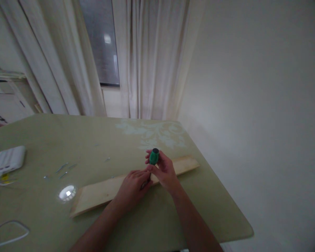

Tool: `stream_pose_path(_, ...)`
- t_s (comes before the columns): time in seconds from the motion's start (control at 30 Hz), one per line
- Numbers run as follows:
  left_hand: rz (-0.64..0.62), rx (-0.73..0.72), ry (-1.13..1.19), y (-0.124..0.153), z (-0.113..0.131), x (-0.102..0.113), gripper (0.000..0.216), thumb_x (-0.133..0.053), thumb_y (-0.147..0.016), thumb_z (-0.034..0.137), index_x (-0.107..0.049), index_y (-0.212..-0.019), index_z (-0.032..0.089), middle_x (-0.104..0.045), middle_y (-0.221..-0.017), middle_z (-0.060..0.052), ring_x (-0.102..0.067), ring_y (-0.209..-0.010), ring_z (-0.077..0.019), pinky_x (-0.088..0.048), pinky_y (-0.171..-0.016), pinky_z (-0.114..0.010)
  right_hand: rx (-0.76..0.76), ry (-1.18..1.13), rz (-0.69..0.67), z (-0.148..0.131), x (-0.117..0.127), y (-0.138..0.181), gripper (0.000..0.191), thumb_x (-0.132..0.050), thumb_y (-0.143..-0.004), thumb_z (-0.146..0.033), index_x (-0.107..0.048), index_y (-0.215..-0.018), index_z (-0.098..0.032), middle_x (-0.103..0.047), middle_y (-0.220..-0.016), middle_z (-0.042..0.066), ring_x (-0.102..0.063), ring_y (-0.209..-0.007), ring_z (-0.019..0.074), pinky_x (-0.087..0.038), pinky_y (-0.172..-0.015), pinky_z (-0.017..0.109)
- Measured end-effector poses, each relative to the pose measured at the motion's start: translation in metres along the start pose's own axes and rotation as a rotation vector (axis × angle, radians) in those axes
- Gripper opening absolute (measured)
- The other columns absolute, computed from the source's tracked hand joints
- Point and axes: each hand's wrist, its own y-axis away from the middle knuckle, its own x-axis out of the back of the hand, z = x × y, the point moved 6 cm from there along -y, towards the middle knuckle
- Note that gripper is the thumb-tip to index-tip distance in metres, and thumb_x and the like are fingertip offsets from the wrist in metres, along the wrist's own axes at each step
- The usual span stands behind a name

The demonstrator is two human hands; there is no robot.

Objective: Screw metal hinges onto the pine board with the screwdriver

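Observation:
My right hand [166,171] is wrapped around the green handle of a screwdriver [154,157], which stands nearly upright with its black end cap on top. The shaft runs down toward my left hand [133,183], and its tip is hidden between the fingers. My left hand rests on a pale wooden board [99,193], its thumb and fingers closed around the spot below the screwdriver. A small dark thing shows there, too unclear to name. The board lies flat and slanted across the table, passing under both hands.
Several small screws or nails [64,171] lie on the green table [76,140] beyond the board. A white box-shaped device [9,161] and a white cable [9,241] are at the left. A wall [252,115] stands along the right; curtains [157,63] hang behind.

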Motion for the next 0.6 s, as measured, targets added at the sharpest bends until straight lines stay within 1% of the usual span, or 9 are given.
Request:
stream_pose_path(0.1,0.005,-0.003,-0.004,-0.001,0.003,0.002,0.02,-0.057,-0.102,0.021,-0.059,-0.082,0.021,-0.072,-0.086,-0.002,-0.069,-0.083,-0.0199,-0.049,-0.079,-0.032,-0.04,-0.117,-0.114,-0.002,-0.005,0.0,0.057,-0.074,-0.093,-0.061,-0.069,-0.135,-0.024,-0.077,-0.117,0.011,-0.075,-0.101,0.022,-0.06,-0.091,0.04)
stream_pose_path(0.17,0.01,-0.002,-0.023,-0.001,0.004,0.003,0.023,-0.057,-0.102,0.021,-0.058,-0.079,0.021,-0.07,-0.082,-0.002,-0.068,-0.079,-0.0198,-0.048,-0.077,-0.032,-0.064,-0.143,-0.114,-0.001,-0.007,0.0,0.051,-0.074,-0.094,-0.059,-0.071,-0.128,-0.023,-0.08,-0.108,0.01,-0.076,-0.096,0.0221,-0.061,-0.087,0.039)
stream_pose_path(0.27,0.008,-0.006,-0.04,0.0,0.005,0.003,0.021,-0.057,-0.101,0.02,-0.057,-0.079,0.021,-0.07,-0.081,-0.002,-0.068,-0.079,-0.0204,-0.049,-0.077,-0.033,-0.053,-0.132,0.022,0.005,-0.003,-0.001,0.039,-0.093,-0.077,-0.045,-0.071,-0.102,-0.024,-0.079,-0.091,0.003,-0.075,-0.085,0.0188,-0.06,-0.077,0.032)
stream_pose_path(0.33,0.008,-0.009,-0.038,-0.001,0.004,0.003,0.019,-0.057,-0.1,0.019,-0.058,-0.081,0.021,-0.072,-0.084,-0.003,-0.07,-0.082,-0.021,-0.049,-0.08,-0.033,-0.028,-0.121,0.111,0.008,0.0,-0.002,0.044,-0.1,-0.067,-0.037,-0.065,-0.091,-0.025,-0.075,-0.083,-0.001,-0.072,-0.08,0.0165,-0.058,-0.074,0.029)
stream_pose_path(0.37,0.008,-0.01,-0.033,-0.001,0.004,0.003,0.018,-0.057,-0.1,0.018,-0.059,-0.083,0.021,-0.073,-0.086,-0.003,-0.07,-0.084,-0.0212,-0.049,-0.081,-0.033,-0.016,-0.121,0.128,0.008,0.001,-0.002,0.046,-0.101,-0.066,-0.035,-0.062,-0.089,-0.025,-0.074,-0.083,-0.002,-0.072,-0.08,0.0161,-0.058,-0.076,0.029)
stream_pose_path(0.43,0.003,-0.006,-0.019,-0.001,0.004,0.003,0.018,-0.057,-0.101,0.018,-0.058,-0.083,0.021,-0.073,-0.088,-0.003,-0.07,-0.085,-0.0212,-0.049,-0.081,-0.033,0.004,-0.139,0.104,0.007,0.001,-0.002,0.047,-0.099,-0.068,-0.037,-0.064,-0.096,-0.026,-0.077,-0.091,-0.001,-0.073,-0.087,0.0168,-0.058,-0.081,0.03)
stream_pose_path(0.5,-0.005,0.004,-0.001,-0.001,0.004,0.003,0.018,-0.057,-0.102,0.02,-0.058,-0.083,0.021,-0.072,-0.088,-0.003,-0.07,-0.084,-0.0209,-0.049,-0.08,-0.032,0.008,-0.174,0.024,0.004,-0.001,-0.002,0.05,-0.094,-0.077,-0.045,-0.067,-0.115,-0.027,-0.079,-0.109,0.005,-0.074,-0.098,0.0186,-0.058,-0.087,0.033)
stream_pose_path(0.57,-0.01,0.012,0.012,-0.002,0.004,0.003,0.018,-0.057,-0.103,0.022,-0.058,-0.085,0.022,-0.072,-0.088,-0.003,-0.069,-0.085,-0.0208,-0.048,-0.081,-0.032,-0.019,-0.207,-0.062,0.003,-0.003,-0.002,0.055,-0.08,-0.09,-0.055,-0.066,-0.135,-0.027,-0.078,-0.12,0.009,-0.074,-0.102,0.0196,-0.058,-0.09,0.035)
stream_pose_path(0.6,-0.012,0.013,0.016,-0.002,0.004,0.003,0.018,-0.056,-0.103,0.022,-0.058,-0.086,0.022,-0.072,-0.089,-0.003,-0.069,-0.086,-0.0208,-0.049,-0.082,-0.032,-0.036,-0.21,-0.091,0.004,-0.003,-0.001,0.054,-0.073,-0.095,-0.058,-0.065,-0.139,-0.027,-0.078,-0.12,0.01,-0.074,-0.1,0.0196,-0.057,-0.09,0.036)
